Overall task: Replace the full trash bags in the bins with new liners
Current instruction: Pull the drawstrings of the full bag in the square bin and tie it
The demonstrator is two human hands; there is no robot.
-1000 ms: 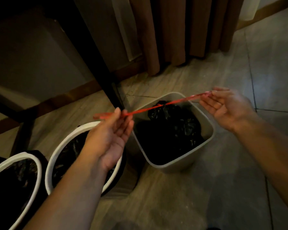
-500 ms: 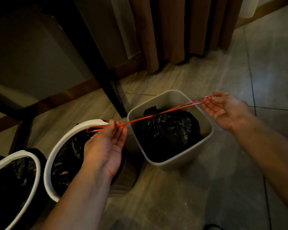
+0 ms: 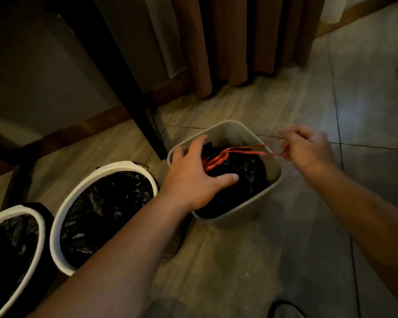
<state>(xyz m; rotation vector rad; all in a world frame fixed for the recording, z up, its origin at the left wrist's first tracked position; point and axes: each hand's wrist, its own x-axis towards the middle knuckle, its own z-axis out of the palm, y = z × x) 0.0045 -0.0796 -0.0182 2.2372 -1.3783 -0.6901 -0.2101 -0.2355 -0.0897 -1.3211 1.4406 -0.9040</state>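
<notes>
The left hand [image 3: 193, 173] lies spread on the black bag [image 3: 246, 173] inside the square bin [image 3: 236, 131], likely steadying it, while the right hand [image 3: 308, 150] pinches the red drawstring [image 3: 246, 153] out rightward, apparently to cinch it.

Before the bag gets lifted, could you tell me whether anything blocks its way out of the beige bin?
Nothing visible does. The beige bin is open-topped; the left hand rests on the black bag and the right hand pinches its red drawstring.
</notes>
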